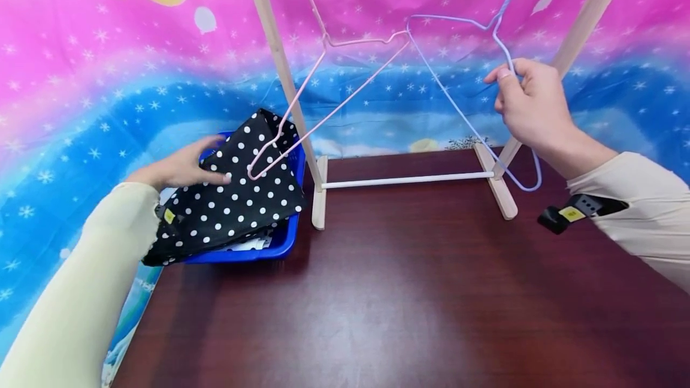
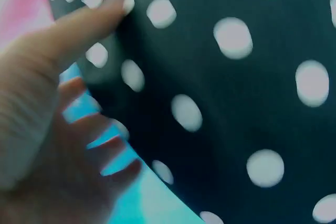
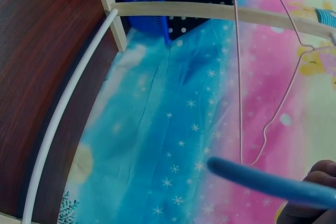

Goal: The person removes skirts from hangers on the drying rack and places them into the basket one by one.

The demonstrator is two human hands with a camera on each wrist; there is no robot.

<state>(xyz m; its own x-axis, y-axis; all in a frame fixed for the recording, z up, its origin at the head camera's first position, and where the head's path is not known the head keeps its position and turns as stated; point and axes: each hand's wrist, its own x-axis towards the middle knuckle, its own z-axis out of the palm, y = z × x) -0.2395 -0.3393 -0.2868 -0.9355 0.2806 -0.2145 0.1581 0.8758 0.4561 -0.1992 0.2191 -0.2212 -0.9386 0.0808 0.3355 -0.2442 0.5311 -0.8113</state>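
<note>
My left hand (image 1: 180, 166) is spread at the left edge of a black cloth with white polka dots (image 1: 242, 196). In the left wrist view its thumb (image 2: 89, 27) lies over the cloth and the other fingers stretch along the cloth's edge. The folded cloth sits on top of a blue plastic basket (image 1: 286, 244). With thumb and fingers, my right hand (image 1: 533, 100) pinches a light blue wire hanger (image 1: 504, 7) by its shoulder, below the twisted neck. A pink wire hanger (image 1: 325, 41) hangs tilted, its lower corner overlapping the cloth in the head view.
A wooden rack (image 1: 273, 38) stands on the dark brown table (image 1: 366, 292), with a white lower bar (image 1: 404, 181) between its feet. White fabric (image 1: 250, 244) shows inside the basket. Behind everything hangs a pink and blue backdrop (image 1: 135, 76) with snowflakes.
</note>
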